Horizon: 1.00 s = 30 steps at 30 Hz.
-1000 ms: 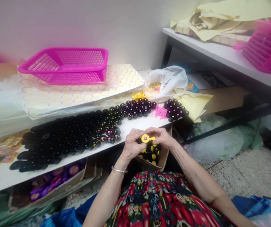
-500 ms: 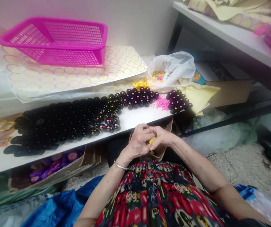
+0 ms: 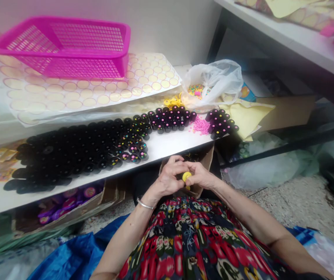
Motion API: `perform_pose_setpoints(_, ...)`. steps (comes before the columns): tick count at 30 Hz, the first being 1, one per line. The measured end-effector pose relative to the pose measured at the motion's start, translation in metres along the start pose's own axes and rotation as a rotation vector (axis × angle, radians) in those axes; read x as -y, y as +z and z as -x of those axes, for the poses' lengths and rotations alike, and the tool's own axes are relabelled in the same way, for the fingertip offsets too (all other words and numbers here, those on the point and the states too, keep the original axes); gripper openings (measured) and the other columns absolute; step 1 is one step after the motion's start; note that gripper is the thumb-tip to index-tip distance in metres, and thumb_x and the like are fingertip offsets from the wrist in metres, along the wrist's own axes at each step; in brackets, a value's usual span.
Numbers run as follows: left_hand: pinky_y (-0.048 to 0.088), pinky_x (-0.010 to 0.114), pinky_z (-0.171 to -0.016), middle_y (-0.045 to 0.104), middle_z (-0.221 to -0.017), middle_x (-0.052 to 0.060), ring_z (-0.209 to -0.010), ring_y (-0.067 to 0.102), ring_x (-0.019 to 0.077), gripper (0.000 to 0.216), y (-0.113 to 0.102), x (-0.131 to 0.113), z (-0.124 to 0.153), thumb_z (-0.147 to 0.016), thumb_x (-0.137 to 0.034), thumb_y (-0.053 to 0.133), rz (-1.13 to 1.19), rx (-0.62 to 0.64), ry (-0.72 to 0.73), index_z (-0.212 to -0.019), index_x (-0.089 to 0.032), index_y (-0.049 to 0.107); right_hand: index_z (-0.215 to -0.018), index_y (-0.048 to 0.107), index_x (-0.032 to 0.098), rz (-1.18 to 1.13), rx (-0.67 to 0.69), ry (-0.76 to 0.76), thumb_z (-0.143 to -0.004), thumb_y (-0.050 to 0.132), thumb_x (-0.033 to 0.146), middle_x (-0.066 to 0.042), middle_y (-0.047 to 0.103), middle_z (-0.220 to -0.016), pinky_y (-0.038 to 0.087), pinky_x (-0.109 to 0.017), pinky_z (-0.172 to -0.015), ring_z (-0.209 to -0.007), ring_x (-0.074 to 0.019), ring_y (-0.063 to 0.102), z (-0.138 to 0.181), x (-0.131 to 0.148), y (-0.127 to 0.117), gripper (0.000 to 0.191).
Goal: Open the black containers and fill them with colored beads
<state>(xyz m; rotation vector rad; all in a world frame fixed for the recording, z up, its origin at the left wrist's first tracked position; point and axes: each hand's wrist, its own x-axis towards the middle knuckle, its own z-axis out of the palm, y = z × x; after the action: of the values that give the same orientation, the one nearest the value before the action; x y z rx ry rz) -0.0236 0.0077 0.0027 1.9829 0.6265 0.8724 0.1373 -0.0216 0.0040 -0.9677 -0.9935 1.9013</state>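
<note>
My left hand (image 3: 169, 179) and my right hand (image 3: 199, 175) meet over my lap, fingers pinched together around a small yellow plastic piece (image 3: 186, 177). Both hands hold it from either side, just above a brown cardboard box (image 3: 207, 158) that stands between my knees. Just beyond my hands, on the white shelf (image 3: 169, 144), lies a wide spread of small black round caps (image 3: 76, 149), some with coloured beads in them. A little heap of pink beads (image 3: 201, 126) lies between two cap clusters.
A pink mesh basket (image 3: 64, 46) sits on sheets of round stickers (image 3: 143, 79) at the back. A clear bag of coloured beads (image 3: 210, 83) and yellow pieces (image 3: 173, 102) lie to the right. Another box with purple items (image 3: 67, 202) stands under the shelf. An upper table edge (image 3: 286, 37) runs at top right.
My hands dropped from the shelf edge toward my lap and closed more tightly over the yellow piece. The view tilted down and left.
</note>
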Motion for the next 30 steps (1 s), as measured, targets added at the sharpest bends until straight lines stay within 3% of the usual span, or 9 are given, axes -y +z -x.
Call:
perform_pose_setpoints(4,0.041,0.040,-0.088,0.066,-0.078,0.005,-0.093,0.050,0.0219,0.015,0.004,-0.006,-0.001,-0.063,-0.014,0.067,-0.015,0.003,0.016,-0.077,-0.019,0.068,-0.096,0.064,0.015,0.002,0.020,0.056,-0.045,0.078,0.017,0.000,0.062,-0.084,0.039,-0.020,-0.063,-0.074,-0.0122,0.053,0.005,0.003,-0.001,0.053)
perform_pose_setpoints(7,0.041,0.040,-0.089,0.067,-0.079,0.005,-0.091,0.051,0.0211,0.015,0.010,-0.008,-0.002,-0.065,-0.014,0.065,-0.005,-0.004,0.021,-0.079,-0.019,0.068,-0.094,0.066,0.013,0.024,0.008,0.059,-0.048,0.077,0.019,0.000,0.062,-0.083,0.039,-0.021,-0.062,-0.072,-0.0127,0.053,0.006,-0.003,-0.003,0.048)
perform_pose_setpoints(14,0.041,0.039,-0.087,0.065,-0.073,0.005,-0.093,0.049,0.0220,0.012,0.014,0.009,0.008,-0.064,-0.015,0.066,0.088,-0.064,-0.065,-0.075,-0.018,0.069,-0.078,0.066,0.013,0.035,-0.197,-0.008,-0.051,0.075,0.020,0.003,0.057,-0.069,0.038,-0.019,-0.057,-0.065,-0.0098,0.050,0.001,-0.024,0.005,0.029)
perform_pose_setpoints(20,0.040,0.042,-0.089,0.066,-0.079,0.007,-0.097,0.050,0.0240,0.026,0.010,0.022,0.020,-0.054,-0.022,0.077,0.229,-0.084,-0.167,-0.078,-0.018,0.069,-0.100,0.063,0.015,-0.189,0.021,0.136,-0.045,0.081,0.021,-0.001,0.059,-0.090,0.050,-0.024,-0.065,-0.077,-0.0129,0.056,0.007,-0.020,0.003,0.058)
perform_pose_setpoints(25,0.039,0.041,-0.091,0.065,-0.078,0.006,-0.097,0.049,0.0233,0.022,0.010,0.015,0.017,-0.056,-0.020,0.074,0.231,-0.053,-0.168,-0.078,-0.018,0.069,-0.094,0.064,0.012,-0.186,0.028,0.207,-0.051,0.079,0.021,-0.001,0.060,-0.080,0.053,-0.026,-0.063,-0.068,-0.0115,0.059,0.010,-0.014,-0.002,0.046)
perform_pose_setpoints(30,0.039,0.039,-0.090,0.063,-0.074,0.004,-0.095,0.048,0.0217,0.017,0.011,0.009,0.014,-0.062,-0.015,0.067,0.126,0.015,-0.078,-0.078,-0.018,0.068,-0.089,0.066,0.012,-0.129,-0.024,0.155,-0.051,0.078,0.015,0.000,0.061,-0.075,0.046,-0.020,-0.056,-0.062,-0.0087,0.055,0.008,-0.017,-0.005,0.040)
